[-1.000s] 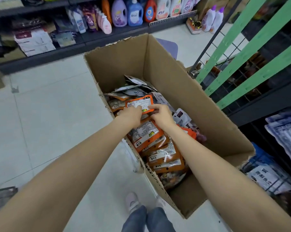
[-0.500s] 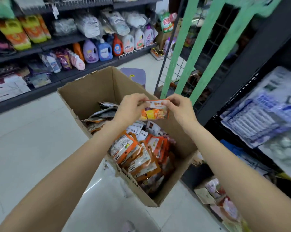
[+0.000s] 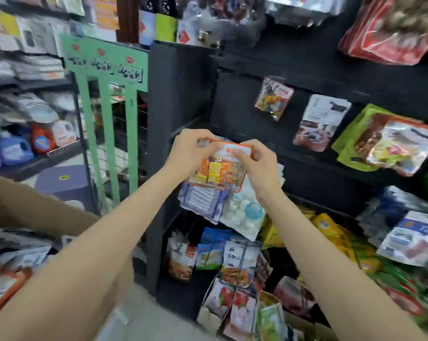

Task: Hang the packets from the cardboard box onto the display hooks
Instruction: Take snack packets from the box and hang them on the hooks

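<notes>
A shop aisle fills the view, with a dark display rack (image 3: 257, 70) straight ahead carrying hanging snack bags and, to its left, a green slatted stand (image 3: 104, 107) in front of shelves of detergent bottles (image 3: 13, 148). The picture is blurred, so small print cannot be read. Both bare arms reach forward and meet in front of the rack. Between them is one orange-edged packet (image 3: 220, 168) with a white header card and yellow and orange pieces showing through its clear front. The left hand (image 3: 191, 151) pinches the packet's upper left corner with curled fingers, and the right hand (image 3: 257, 163) grips the upper right edge, thumb laid across the header. The packet is held upright in the air, near the rack but not on a hook. Behind and below it hang a blue-and-white striped bag (image 3: 200, 203) and a bag of pale round sweets (image 3: 242, 215). The cardboard box (image 3: 36, 210) sits at the lower left edge, partly hidden by the left forearm.
</notes>
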A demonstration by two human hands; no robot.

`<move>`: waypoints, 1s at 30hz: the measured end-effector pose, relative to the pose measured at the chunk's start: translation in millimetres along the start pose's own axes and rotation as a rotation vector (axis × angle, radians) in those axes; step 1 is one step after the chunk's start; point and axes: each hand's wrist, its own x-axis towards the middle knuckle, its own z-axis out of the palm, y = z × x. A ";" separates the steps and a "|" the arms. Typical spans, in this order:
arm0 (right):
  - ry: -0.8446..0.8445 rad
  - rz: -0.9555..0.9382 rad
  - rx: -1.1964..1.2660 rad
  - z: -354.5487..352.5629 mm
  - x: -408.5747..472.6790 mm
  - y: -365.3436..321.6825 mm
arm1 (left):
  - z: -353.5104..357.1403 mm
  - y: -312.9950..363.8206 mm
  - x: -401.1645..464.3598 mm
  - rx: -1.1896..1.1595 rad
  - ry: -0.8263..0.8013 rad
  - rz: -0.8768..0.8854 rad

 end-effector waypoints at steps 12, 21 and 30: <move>0.446 0.024 -0.048 -303.0 7.0 32.4 | 273.1 199.1 52.4 -0.187 -0.168 0.209; 0.502 -0.013 -0.056 -372.7 38.3 51.3 | 346.3 234.6 90.9 -0.185 -0.156 0.154; 0.483 0.006 -0.082 -383.6 61.8 73.0 | 352.4 228.5 98.1 -0.306 -0.239 0.139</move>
